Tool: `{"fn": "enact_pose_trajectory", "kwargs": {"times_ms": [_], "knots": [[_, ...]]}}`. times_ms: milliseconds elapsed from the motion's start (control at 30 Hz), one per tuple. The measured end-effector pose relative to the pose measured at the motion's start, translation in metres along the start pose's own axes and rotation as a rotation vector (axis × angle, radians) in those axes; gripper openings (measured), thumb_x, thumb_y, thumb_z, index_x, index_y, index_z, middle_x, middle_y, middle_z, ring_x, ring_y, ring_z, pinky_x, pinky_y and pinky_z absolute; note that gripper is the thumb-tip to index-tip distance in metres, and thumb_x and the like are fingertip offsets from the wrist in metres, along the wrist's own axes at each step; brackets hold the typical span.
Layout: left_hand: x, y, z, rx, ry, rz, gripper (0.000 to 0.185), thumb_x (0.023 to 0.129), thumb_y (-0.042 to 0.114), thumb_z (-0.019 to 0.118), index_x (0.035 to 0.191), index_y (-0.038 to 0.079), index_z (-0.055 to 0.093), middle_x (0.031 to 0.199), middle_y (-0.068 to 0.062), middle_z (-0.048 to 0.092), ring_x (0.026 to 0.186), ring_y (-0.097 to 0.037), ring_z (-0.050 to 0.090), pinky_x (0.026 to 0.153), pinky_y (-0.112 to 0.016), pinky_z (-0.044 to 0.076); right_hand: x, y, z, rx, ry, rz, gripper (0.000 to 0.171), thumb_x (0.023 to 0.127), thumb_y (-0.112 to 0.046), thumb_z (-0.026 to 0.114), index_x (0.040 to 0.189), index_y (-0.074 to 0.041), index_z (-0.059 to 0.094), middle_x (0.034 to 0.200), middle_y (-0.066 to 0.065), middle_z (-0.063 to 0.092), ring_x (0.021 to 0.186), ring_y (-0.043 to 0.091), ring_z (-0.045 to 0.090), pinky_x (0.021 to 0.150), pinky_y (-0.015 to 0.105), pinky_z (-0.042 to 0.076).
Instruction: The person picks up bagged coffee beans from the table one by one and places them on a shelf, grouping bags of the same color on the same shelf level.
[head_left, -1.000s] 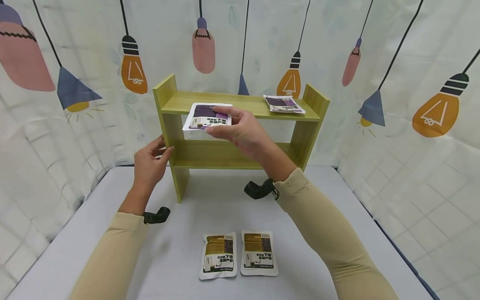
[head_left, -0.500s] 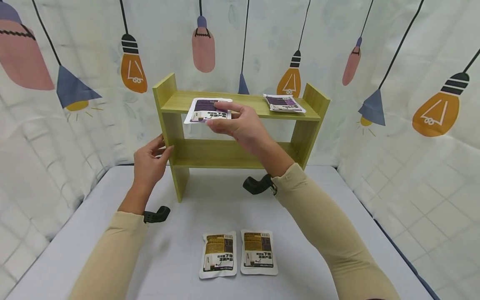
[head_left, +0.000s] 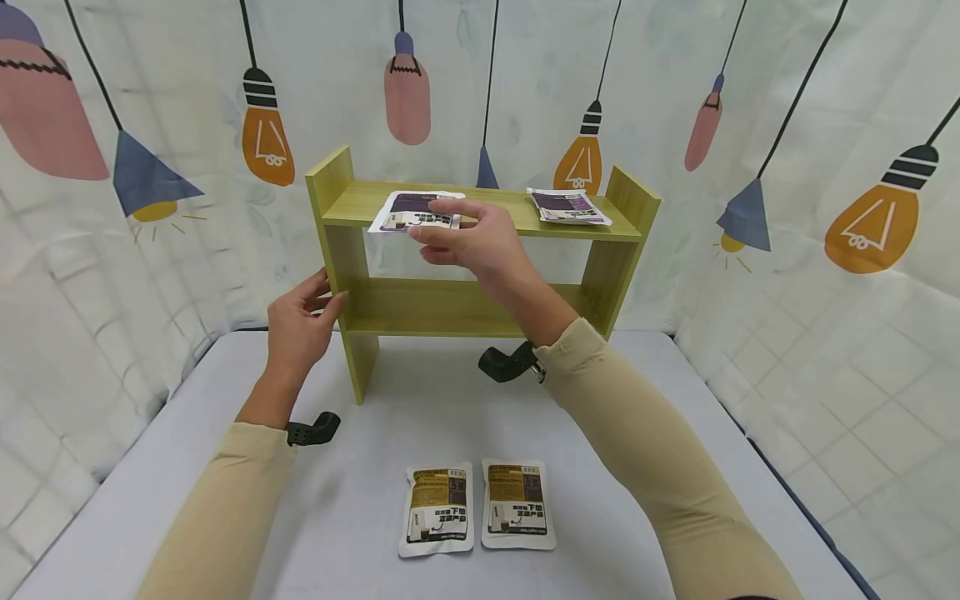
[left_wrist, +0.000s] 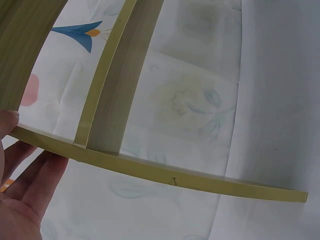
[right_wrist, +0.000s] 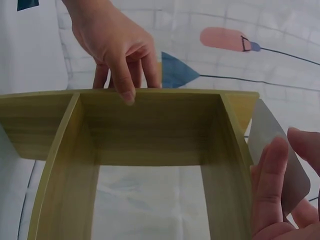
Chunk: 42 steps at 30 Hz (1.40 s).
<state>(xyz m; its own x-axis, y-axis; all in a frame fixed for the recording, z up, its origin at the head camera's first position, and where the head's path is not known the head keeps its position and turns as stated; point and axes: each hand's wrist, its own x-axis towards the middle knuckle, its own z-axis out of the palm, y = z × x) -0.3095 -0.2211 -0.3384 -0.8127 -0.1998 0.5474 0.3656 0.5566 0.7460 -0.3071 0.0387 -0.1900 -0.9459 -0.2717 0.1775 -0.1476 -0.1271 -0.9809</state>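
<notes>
A light wooden shelf rack (head_left: pixel 431 310) stands at the back of the table. My left hand (head_left: pixel 296 325) grips its left side panel (left_wrist: pixel 165 176), thumb on the inner face and fingers outside, as the right wrist view shows. With thumb and fingers, my right hand (head_left: pixel 483 246) pinches a flat white pouch with a purple label (head_left: pixel 407 208) by its right edge. The pouch is held nearly level at the front of the top board, left half; its plain silvery underside (right_wrist: pixel 272 140) shows in the right wrist view.
Several similar purple pouches (head_left: pixel 568 207) lie stacked on the right of the top board. Two white pouches with brown-gold labels, one left (head_left: pixel 437 511) and one right (head_left: pixel 517 505), lie side by side on the white table (head_left: pixel 360 517). A lamp-patterned curtain (head_left: pixel 330 75) hangs behind.
My right hand has raised the purple pouch slightly and moved it away from me, towards the top board, tipping it flatter. The left hand stays on the side panel.
</notes>
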Motion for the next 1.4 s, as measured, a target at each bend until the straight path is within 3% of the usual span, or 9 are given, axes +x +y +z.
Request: {"fn": "enact_pose_trajectory", "kwargs": {"times_ms": [500,833,1100,1400], "knots": [[-0.001,0.001,-0.001,-0.012,-0.006,-0.001,0.050,0.101,0.030,0.065,0.150,0.031,0.053,0.139,-0.010,0.067,0.118,-0.031,0.070,0.093,-0.048,0.059,0.007,-0.005,0.003,-0.086,0.034,0.013,0.030,0.082,-0.016,0.086,0.108,-0.004,0.076,0.091,0.020,0.076,0.065,0.020,0.072,0.072,0.035,0.066],[0.000,0.001,-0.001,-0.014,-0.003,0.005,0.050,0.101,0.034,0.064,0.150,0.031,0.053,0.140,-0.009,0.067,0.118,-0.031,0.070,0.093,-0.048,0.059,0.008,-0.007,0.003,-0.089,0.018,0.026,0.026,0.088,-0.012,0.080,0.112,-0.003,0.075,0.091,0.019,0.076,0.069,0.021,0.074,0.073,0.036,0.066],[-0.001,-0.001,0.000,-0.008,0.004,0.015,0.050,0.101,0.033,0.065,0.150,0.029,0.053,0.139,-0.010,0.067,0.117,-0.032,0.071,0.093,-0.047,0.059,0.009,-0.007,-0.003,-0.177,0.002,0.060,0.027,0.089,-0.020,0.080,0.114,-0.009,0.076,0.088,0.015,0.076,0.072,0.024,0.075,0.071,0.034,0.066],[0.000,-0.001,0.000,-0.006,0.004,0.011,0.050,0.101,0.034,0.064,0.150,0.031,0.053,0.140,-0.010,0.067,0.117,-0.031,0.071,0.092,-0.047,0.059,0.009,-0.008,-0.010,-0.279,0.001,0.054,0.028,0.089,-0.024,0.081,0.115,-0.013,0.078,0.087,0.019,0.075,0.065,0.022,0.072,0.066,0.034,0.065]]}}
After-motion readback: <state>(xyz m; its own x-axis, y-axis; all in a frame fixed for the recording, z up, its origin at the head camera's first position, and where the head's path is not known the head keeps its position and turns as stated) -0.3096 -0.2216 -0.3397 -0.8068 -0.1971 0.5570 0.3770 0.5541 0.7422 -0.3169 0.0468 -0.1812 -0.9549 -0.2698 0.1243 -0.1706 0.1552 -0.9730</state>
